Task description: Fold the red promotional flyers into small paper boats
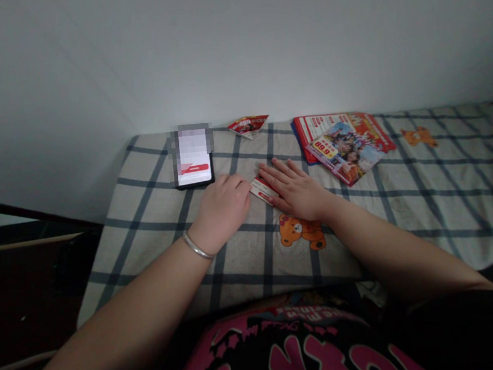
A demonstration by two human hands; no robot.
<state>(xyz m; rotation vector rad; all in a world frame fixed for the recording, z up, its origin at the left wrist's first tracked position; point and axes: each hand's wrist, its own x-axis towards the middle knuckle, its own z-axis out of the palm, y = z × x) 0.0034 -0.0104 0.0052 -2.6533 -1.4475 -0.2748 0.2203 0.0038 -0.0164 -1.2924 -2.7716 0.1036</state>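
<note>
A small red-and-white folded leaflet [262, 190] lies on the checked cloth, partly covered by my hands. My right hand [292, 191] is flat over its right part, fingers stretched out and a little apart. At the leaflet's left corner, my left hand [227, 203] is closed, fingers curled in and pressed together against the edge; the fingertips are partly hidden. Behind both hands stands a folded red paper piece [249, 126] with a pointed lower end. Beyond my left hand is a phone [194, 161] with a lit screen, its upper part blurred.
A stack of red leaflets [325, 126] lies at the back right, with a colourful flyer [349, 152] slanting over its front. The checked cloth [146, 217] has printed bears and reaches a pale wall [234, 48]. Dark floor [18, 297] shows past its left edge.
</note>
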